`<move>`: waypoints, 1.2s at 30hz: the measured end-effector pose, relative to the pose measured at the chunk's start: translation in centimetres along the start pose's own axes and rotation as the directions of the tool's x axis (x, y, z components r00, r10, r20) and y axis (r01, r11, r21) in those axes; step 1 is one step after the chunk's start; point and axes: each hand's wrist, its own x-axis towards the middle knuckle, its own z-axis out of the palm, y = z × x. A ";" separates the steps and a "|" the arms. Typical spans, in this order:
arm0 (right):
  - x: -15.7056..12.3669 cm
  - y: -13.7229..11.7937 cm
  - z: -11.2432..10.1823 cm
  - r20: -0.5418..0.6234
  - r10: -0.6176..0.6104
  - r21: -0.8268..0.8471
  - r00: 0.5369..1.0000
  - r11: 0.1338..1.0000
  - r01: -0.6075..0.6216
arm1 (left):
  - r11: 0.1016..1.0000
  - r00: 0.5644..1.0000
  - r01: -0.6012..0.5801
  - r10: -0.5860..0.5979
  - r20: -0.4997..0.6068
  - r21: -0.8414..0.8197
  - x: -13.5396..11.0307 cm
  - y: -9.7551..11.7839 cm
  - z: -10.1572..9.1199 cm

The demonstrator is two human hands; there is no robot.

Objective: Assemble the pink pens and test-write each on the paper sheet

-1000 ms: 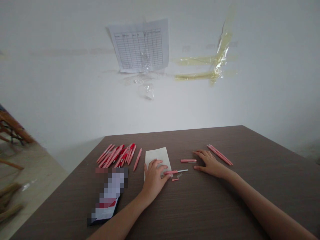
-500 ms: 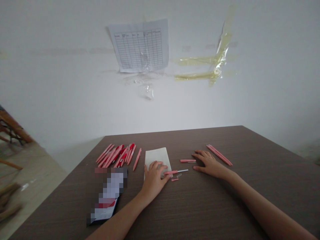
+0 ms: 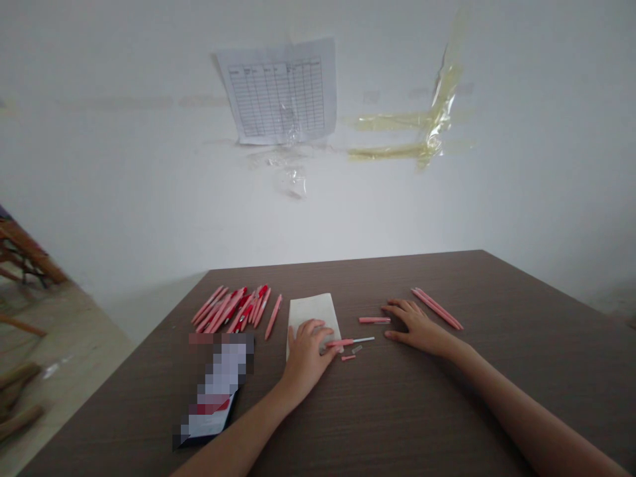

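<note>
Left grip [image 3: 307, 354], over a pale rectangular pad [image 3: 313, 308]: slender pink barrel [image 3: 342, 342] at its thumb, whether clasped cannot be told. Right grip [image 3: 416, 326], wide: cylindrical pink section [image 3: 374, 320] beside its fingertips on the wood-grained worktop [image 3: 397, 417]

Both forearms [image 3: 243, 427] are angled inward; the left hand [image 3: 308, 351] is turned palm down, fingers [image 3: 312, 324] bent (slightly spread), and the right hand [image 3: 412, 324] is held thumb [image 3: 397, 336] apart.
</note>
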 end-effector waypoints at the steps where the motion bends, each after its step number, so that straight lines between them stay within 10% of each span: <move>1: 0.0 0.0 0.0 -0.001 0.000 0.003 1.000 1.000 0.000 | 1.000 1.000 0.001 -0.001 -0.009 -0.007 0.0 0.0 0.0; 18: -0.1 -0.2 0.3 -0.079 -0.022 0.082 0.997 0.996 0.028 | 0.997 0.990 -0.024 0.014 -0.139 -0.069 0.2 0.0 -0.2; 36: -0.4 -4.8 -1.2 -0.204 -0.287 0.105 0.936 0.944 0.312 | 0.996 0.979 -0.070 0.057 -0.197 -0.059 0.1 -0.1 -0.1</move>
